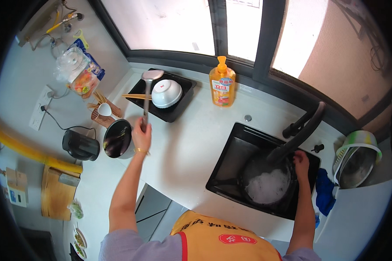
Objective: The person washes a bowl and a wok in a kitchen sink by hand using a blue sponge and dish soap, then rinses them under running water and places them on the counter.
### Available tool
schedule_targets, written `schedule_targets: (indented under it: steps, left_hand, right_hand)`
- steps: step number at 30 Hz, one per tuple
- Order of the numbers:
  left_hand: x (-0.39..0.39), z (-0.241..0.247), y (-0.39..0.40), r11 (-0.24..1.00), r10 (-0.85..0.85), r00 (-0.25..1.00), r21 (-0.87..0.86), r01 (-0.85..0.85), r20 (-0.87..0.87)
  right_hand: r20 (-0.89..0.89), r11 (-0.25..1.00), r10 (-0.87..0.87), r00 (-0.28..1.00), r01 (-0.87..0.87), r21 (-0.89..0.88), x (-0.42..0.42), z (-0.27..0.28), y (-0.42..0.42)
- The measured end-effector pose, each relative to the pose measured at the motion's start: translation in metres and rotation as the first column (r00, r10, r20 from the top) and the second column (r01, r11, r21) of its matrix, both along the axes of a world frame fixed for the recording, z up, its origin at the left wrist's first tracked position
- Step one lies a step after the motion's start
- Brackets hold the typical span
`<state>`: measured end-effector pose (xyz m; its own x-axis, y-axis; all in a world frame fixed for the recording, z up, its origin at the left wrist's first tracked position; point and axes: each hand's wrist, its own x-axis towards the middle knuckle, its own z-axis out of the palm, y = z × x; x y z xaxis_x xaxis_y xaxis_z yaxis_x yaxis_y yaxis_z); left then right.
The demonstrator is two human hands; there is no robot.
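My left hand (pixel 141 135) grips the handle of a metal wok spatula (pixel 146 101). The spatula's blade reaches over a black tray (pixel 168 116). An upturned white bowl (pixel 166 93) lies in that tray, and a pair of wooden chopsticks (pixel 136 96) juts past its left rim. In the black sink (pixel 236 150) on the right sits a dark round pan (pixel 248 163) with white suds in the water. Beside the pan's right rim, near the curved black faucet (pixel 292 142), is my right hand (pixel 301 164) with its fingers bent; whether it grips the rim is unclear.
A yellow dish soap bottle (pixel 222 86) stands by the window. Left of my left hand are a dark-lined pot (pixel 117 138), utensil holders (pixel 104 118) and a black appliance (pixel 80 145). A blue cloth (pixel 325 191) and nested basins (pixel 356 160) lie right of the sink.
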<state>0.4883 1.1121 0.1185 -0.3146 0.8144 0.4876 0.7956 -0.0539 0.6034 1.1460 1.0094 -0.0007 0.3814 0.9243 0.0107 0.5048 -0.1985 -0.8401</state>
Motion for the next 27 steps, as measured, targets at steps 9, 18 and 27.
schedule_targets:
  steps: [9, 18, 27]
  left_hand:
    - [-0.185, -0.099, 0.139, 0.962, 0.008, 0.969, -0.266, 0.061, 0.248]
    - [-0.116, -0.064, 0.122, 0.861, 0.111, 0.977, -0.508, -0.004, 0.181]
    - [0.078, -0.019, -0.029, 0.827, -0.561, 0.826, -0.091, 0.555, -0.055]
  right_hand:
    - [-0.131, 0.933, 0.009, 0.991, -0.056, -0.354, -0.058, -0.016, -0.089]
    - [0.057, 0.829, -0.022, 0.998, 0.05, -0.557, -0.028, -0.073, -0.14]
    - [0.237, 0.76, 0.099, 0.967, 0.08, -0.645, -0.022, -0.15, -0.139]
